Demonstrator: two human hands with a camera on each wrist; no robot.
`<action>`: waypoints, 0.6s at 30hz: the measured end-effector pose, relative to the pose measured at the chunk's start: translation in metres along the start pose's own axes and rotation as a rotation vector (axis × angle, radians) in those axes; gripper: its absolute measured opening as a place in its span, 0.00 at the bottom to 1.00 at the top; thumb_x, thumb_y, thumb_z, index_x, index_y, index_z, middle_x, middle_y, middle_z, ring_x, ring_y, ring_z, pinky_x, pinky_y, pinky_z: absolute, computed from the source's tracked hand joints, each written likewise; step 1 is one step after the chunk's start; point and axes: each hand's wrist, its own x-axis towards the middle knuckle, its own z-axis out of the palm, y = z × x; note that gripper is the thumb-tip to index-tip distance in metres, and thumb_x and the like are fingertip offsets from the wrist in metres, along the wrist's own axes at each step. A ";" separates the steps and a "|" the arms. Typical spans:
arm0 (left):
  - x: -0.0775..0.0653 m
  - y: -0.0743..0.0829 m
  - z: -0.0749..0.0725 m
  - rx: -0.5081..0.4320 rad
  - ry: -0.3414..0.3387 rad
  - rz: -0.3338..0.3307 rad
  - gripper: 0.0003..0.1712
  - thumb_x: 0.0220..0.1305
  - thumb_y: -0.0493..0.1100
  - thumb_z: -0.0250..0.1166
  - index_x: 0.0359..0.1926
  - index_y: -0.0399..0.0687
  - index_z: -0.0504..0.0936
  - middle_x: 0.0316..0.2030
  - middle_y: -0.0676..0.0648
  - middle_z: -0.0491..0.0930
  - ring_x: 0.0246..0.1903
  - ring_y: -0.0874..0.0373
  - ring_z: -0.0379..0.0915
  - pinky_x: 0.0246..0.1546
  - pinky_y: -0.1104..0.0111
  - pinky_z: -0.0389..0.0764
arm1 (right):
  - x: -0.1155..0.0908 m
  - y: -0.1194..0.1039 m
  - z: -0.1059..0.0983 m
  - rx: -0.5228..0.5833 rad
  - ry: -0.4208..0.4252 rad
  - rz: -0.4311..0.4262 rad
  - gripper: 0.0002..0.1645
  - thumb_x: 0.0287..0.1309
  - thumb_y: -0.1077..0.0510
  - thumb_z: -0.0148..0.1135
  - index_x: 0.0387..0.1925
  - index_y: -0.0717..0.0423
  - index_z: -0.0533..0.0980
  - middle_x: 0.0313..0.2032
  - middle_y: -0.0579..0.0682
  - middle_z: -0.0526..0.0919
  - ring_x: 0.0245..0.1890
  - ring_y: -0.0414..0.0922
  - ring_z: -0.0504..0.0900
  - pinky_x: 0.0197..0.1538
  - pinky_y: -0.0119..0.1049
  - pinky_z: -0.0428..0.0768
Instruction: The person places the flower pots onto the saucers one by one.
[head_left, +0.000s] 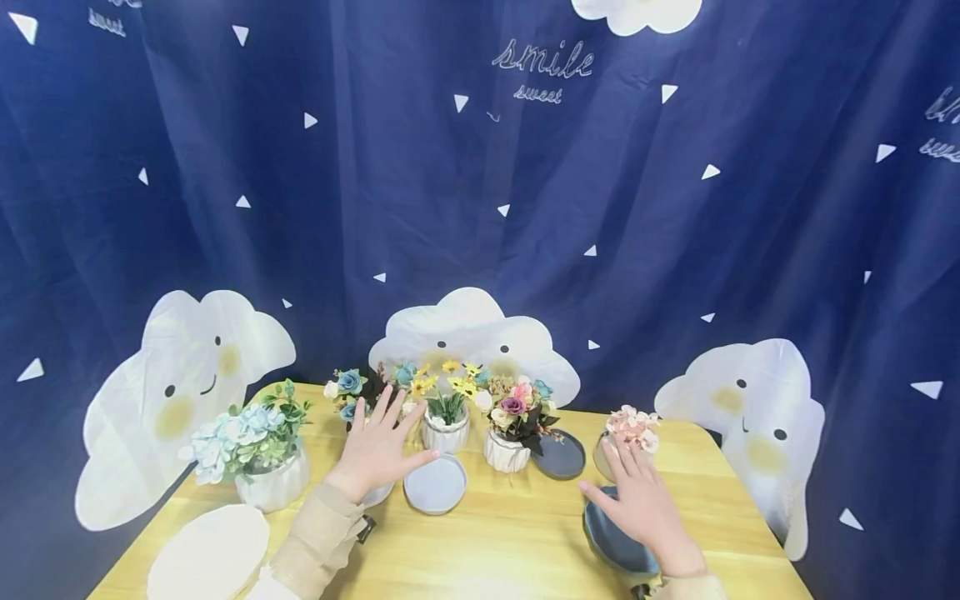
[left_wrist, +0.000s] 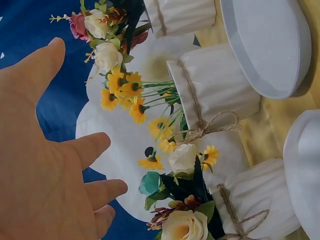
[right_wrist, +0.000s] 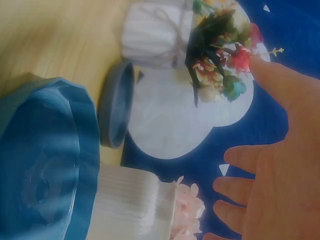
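Note:
My left hand (head_left: 375, 454) is held over the table with its fingers spread and nothing in it. Behind it is a pot of blue roses (head_left: 349, 383), partly hidden. To its right stand a white pot of yellow daisies (head_left: 446, 435) and a light grey saucer (head_left: 436, 485). My right hand (head_left: 643, 504) has its fingers extended and holds nothing. It hovers above a dark blue fluted bowl-like pot (head_left: 618, 537) and overlaps a pot of pink flowers (head_left: 633, 427). In the left wrist view, the daisies (left_wrist: 131, 86) appear beyond the fingers.
A pot of blue hydrangeas (head_left: 273, 482) stands at the left, behind a white round dish (head_left: 210, 552). A white pot of mixed flowers (head_left: 507, 451) and a dark grey saucer (head_left: 561, 456) stand mid-table. A blue curtain (head_left: 420, 208) hangs behind the table.

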 end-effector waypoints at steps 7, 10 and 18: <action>-0.001 -0.003 0.003 -0.004 0.054 0.016 0.47 0.56 0.75 0.58 0.71 0.61 0.64 0.72 0.38 0.60 0.75 0.38 0.46 0.71 0.34 0.45 | 0.002 0.001 0.005 0.013 0.012 -0.001 0.52 0.60 0.29 0.54 0.72 0.59 0.59 0.73 0.62 0.58 0.72 0.68 0.54 0.71 0.64 0.56; -0.001 -0.004 0.005 -0.007 0.119 0.040 0.44 0.56 0.71 0.62 0.70 0.59 0.67 0.68 0.39 0.67 0.72 0.37 0.54 0.69 0.35 0.51 | 0.001 0.001 0.006 0.027 0.017 -0.004 0.52 0.59 0.30 0.56 0.71 0.60 0.60 0.73 0.63 0.58 0.72 0.68 0.54 0.71 0.64 0.58; -0.005 -0.006 0.005 -0.034 0.334 0.094 0.35 0.56 0.63 0.67 0.59 0.48 0.78 0.55 0.43 0.81 0.59 0.39 0.72 0.65 0.40 0.65 | 0.003 -0.002 0.006 0.069 0.058 -0.027 0.50 0.58 0.35 0.61 0.70 0.63 0.62 0.71 0.66 0.61 0.70 0.66 0.61 0.68 0.63 0.64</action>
